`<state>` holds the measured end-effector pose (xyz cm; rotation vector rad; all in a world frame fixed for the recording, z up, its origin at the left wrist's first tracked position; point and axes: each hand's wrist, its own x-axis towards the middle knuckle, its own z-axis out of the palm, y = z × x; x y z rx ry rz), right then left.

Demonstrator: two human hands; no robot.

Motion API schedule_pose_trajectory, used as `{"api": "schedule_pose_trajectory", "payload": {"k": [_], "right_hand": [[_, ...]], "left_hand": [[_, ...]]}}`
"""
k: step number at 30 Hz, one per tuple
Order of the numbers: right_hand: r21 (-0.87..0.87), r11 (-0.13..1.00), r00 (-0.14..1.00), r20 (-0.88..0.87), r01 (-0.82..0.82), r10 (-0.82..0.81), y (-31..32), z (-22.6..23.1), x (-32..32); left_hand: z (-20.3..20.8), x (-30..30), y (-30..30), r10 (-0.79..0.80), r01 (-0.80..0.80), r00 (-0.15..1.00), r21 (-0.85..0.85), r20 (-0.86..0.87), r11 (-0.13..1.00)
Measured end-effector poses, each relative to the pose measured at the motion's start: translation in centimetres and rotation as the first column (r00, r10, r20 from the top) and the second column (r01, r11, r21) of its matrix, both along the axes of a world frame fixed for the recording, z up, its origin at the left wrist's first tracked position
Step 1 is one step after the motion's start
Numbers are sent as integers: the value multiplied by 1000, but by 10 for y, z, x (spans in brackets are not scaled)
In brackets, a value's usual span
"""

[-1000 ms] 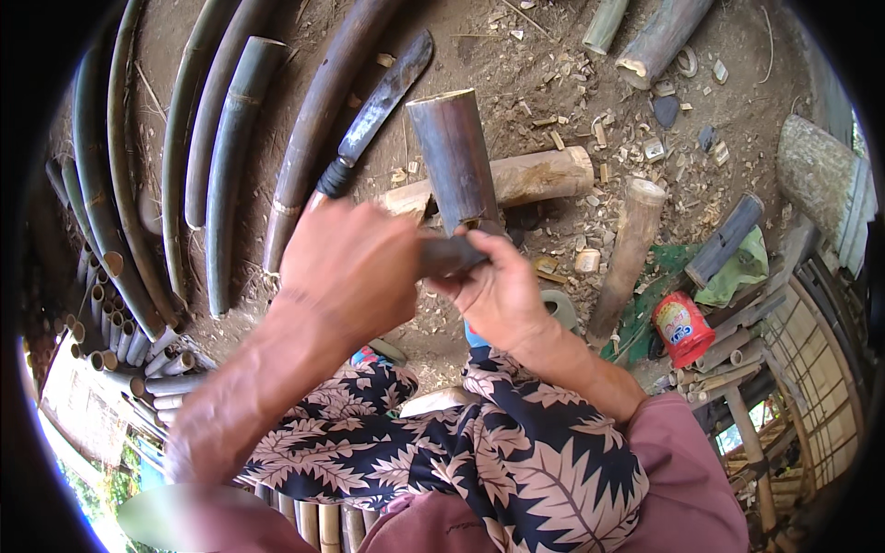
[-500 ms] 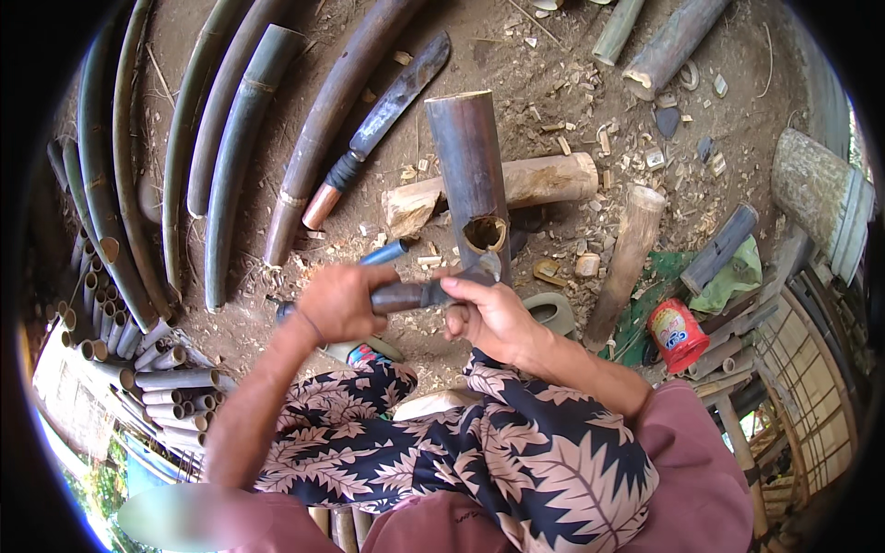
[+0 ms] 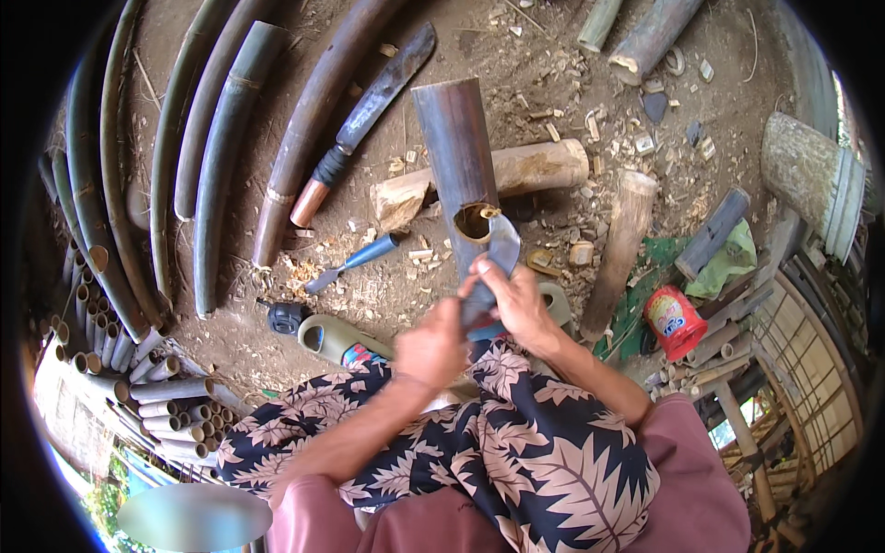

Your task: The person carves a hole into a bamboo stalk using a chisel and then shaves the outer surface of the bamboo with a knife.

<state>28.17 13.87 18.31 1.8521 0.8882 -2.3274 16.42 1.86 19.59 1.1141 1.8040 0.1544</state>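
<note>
Both hands work at one knife (image 3: 502,243) with a pale, broad blade and a dark handle: the left hand (image 3: 430,348), blurred, curls round the handle's lower end, while the right hand (image 3: 522,300) pinches it between thumb and fingers just below the blade. The knife is in front of the person, its blade beside the rim of a hole cut in a dark bamboo section (image 3: 454,138). That section lies across a paler, split bamboo piece (image 3: 542,168) on the earth floor (image 3: 502,57).

Printed lettering shows on a red container (image 3: 676,323) at the right, in light tones over a patch of yellow; it stands tilted near a green sheet (image 3: 653,260), and its contents cannot be made out. Small dark script marks the maroon shirt (image 3: 415,530), too small to read. Beyond the red container are a crumpled pale-green bag (image 3: 726,265) and, farther off, a weathered grey bucket-like vessel (image 3: 811,180) lying on its side, the inside hidden.

Left of the hands, a blue-handled chisel (image 3: 371,250) lies among shavings, near a black object (image 3: 288,318) of unclear kind. Past it rests a machete (image 3: 373,111) with a copper-coloured handle, beside long bamboo poles (image 3: 318,120).
</note>
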Motion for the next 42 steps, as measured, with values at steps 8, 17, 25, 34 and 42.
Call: {"api": "schedule_pose_trajectory", "payload": {"k": [8, 17, 25, 34, 42], "right_hand": [[-647, 719, 778, -304, 255, -550, -13, -8, -10], [-127, 991, 974, -228, -37, 7, 17, 24, 18], [-506, 834, 891, -243, 220, -382, 3, -2, -5], [328, 821, 868, 347, -467, 356, 1, -10, 4], [117, 886, 893, 79, -449, 443, 10, -10, -45]], "left_hand": [[42, -130, 103, -694, 699, 714, -149, 92, 699], [10, -34, 18, -199, 202, 979, 255, -39, 946], [23, -109, 72, -449, 480, 872, -160, 195, 863], [-14, 57, 13, 516, -416, 790, -329, 332, 848], [-25, -18, -1, 514, -457, 827, -262, 225, 850]]}}
